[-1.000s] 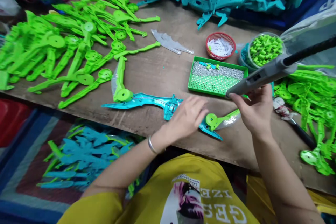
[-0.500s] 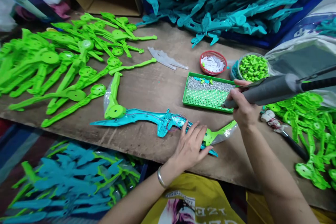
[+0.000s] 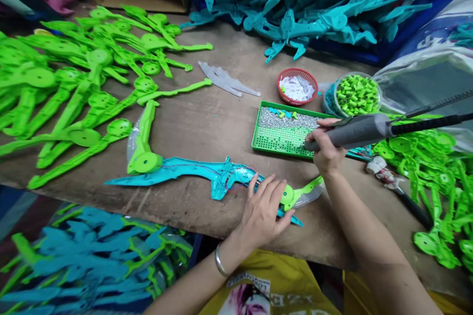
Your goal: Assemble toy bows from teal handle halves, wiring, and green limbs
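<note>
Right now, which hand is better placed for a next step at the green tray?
Likely the right hand: it grips the grey electric screwdriver, whose tip is at the green tray. The left hand rests on the blue bow-shaped frame, nearer the table edge.

You are in a workshop. Your worn table [image 3: 192,125] has a heap of green parts [image 3: 98,59] at ten o'clock. Blue parts [image 3: 332,22] fill a bin [image 3: 402,48] at one o'clock. You have a gray tool [image 3: 356,132] and a tray [image 3: 283,140] of tiny metal bits [image 3: 268,119].
</note>
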The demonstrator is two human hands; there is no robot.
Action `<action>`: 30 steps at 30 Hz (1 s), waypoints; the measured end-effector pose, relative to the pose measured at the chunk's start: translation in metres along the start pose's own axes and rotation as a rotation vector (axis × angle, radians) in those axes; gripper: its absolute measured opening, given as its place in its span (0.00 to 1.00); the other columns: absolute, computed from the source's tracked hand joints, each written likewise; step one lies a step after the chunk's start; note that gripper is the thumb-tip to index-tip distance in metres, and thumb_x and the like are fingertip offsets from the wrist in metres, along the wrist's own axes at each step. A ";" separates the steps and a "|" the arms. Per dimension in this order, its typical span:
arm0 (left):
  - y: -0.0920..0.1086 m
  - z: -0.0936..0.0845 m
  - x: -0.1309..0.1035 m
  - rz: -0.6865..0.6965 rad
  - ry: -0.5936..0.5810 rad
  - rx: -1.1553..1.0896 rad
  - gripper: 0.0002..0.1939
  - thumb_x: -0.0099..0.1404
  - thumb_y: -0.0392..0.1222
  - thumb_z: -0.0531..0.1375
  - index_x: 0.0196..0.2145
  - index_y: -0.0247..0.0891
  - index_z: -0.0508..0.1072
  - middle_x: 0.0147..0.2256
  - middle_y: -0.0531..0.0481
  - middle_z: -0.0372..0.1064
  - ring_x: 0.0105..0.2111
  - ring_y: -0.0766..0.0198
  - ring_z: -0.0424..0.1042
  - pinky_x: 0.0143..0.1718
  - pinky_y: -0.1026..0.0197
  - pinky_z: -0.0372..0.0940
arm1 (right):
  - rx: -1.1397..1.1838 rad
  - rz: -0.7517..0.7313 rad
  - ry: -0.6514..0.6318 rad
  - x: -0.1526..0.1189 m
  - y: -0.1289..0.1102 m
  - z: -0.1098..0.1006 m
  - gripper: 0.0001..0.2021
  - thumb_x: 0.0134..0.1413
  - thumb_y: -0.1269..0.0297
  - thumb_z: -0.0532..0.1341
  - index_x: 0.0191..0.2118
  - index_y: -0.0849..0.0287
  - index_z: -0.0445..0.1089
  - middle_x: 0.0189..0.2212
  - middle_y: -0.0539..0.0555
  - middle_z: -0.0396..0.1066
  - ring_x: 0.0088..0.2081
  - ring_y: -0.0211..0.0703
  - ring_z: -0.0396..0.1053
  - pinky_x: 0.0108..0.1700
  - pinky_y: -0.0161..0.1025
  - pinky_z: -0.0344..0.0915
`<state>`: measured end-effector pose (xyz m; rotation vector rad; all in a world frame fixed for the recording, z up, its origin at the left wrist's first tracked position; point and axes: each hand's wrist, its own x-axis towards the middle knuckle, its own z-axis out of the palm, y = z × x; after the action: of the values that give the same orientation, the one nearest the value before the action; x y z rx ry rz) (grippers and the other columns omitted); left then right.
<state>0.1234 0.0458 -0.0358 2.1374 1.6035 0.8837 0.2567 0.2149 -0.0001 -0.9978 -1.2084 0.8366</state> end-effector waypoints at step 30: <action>0.008 0.013 0.003 -0.083 0.089 -0.035 0.23 0.63 0.51 0.62 0.53 0.40 0.73 0.49 0.45 0.77 0.57 0.49 0.69 0.69 0.40 0.41 | 0.162 0.195 -0.360 -0.106 -0.074 -0.038 0.09 0.58 0.66 0.65 0.44 0.51 0.69 0.23 0.44 0.69 0.25 0.41 0.70 0.31 0.42 0.69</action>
<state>0.1384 0.0480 -0.0403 2.0189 1.6935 0.9854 0.2759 0.0849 0.0295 -0.8638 -1.3330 1.2896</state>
